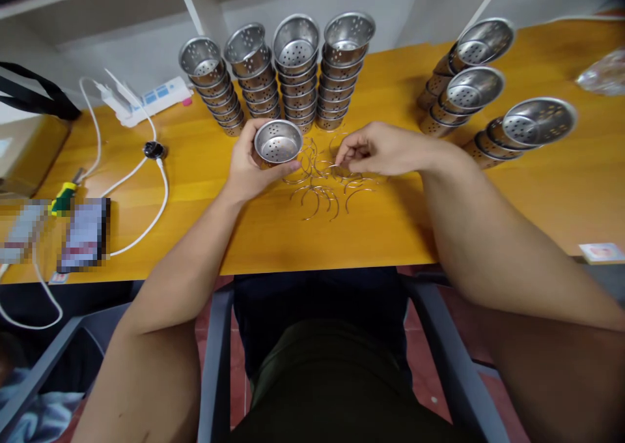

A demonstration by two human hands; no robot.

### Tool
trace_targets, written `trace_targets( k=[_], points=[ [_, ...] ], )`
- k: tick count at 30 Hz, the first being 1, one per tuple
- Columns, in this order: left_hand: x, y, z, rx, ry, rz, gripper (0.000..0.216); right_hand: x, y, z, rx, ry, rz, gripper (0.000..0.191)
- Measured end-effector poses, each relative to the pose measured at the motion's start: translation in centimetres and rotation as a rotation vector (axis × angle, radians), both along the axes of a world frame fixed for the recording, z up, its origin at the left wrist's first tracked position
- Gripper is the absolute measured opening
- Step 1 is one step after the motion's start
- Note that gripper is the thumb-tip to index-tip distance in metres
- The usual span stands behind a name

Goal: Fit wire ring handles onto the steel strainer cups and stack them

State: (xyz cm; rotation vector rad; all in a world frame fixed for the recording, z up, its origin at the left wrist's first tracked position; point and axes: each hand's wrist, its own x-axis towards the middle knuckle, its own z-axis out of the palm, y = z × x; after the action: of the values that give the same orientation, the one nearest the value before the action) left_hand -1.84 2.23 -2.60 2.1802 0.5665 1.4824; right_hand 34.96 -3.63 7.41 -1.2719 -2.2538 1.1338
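My left hand point(249, 163) is wrapped round a perforated metal cup point(279, 142), its open mouth tilted up towards me. To its right, my right hand point(364, 150) has thumb and fingertips pinched together low over a spread of thin curved wires point(315, 192). A wire seems to be at those fingertips, but it is too fine to tell whether they grip it. The wires lie loosely on the wooden table point(273, 241) between and in front of my hands.
Several tall stacks of perforated cups point(297, 52) stand behind my hands. Shorter, leaning cup stacks point(473, 91) are at the right. On the left are a power strip point(156, 101), white cables, a screwdriver point(64, 197) and a phone point(84, 234). A plastic bag point(604, 73) lies far right.
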Motion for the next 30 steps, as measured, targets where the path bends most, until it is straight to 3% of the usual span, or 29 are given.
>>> trace_targets(
  k=[5, 10, 15, 18, 22, 26, 30],
  points=[
    [0.4, 0.4, -0.5, 0.004, -0.033, -0.02, 0.12, -0.9, -0.1, -0.3, 0.058, 0.32, -0.024, 0.032],
    [1.0, 0.2, -1.2, 0.008, -0.043, -0.002, 0.117, -3.7, -1.2, -0.8, 0.315, 0.557, -0.128, 0.014],
    [2.4, 0.0, -1.4, 0.029, -0.066, 0.055, 0.121, -6.5, -2.4, -1.7, 0.422, 0.541, -0.246, 0.034],
    [3.2, -0.1, -1.5, 0.089, -0.051, 0.005, 0.13, -7.5, -2.6, -2.6, 0.471, 0.514, -0.237, 0.033],
    [3.7, -0.2, -1.8, 0.06, -0.006, -0.071, 0.118, -8.0, -2.5, -3.4, 0.533, 0.485, -0.272, 0.032],
    [3.8, -1.1, -1.4, 0.056, -0.015, -0.105, 0.114, -8.1, -2.8, -3.1, 0.556, 0.423, -0.298, 0.031],
    [3.7, -2.8, 0.0, 0.017, 0.071, -0.014, 0.116, -8.3, -3.9, -1.9, 0.471, 0.33, -0.347, 0.029]
  ],
)
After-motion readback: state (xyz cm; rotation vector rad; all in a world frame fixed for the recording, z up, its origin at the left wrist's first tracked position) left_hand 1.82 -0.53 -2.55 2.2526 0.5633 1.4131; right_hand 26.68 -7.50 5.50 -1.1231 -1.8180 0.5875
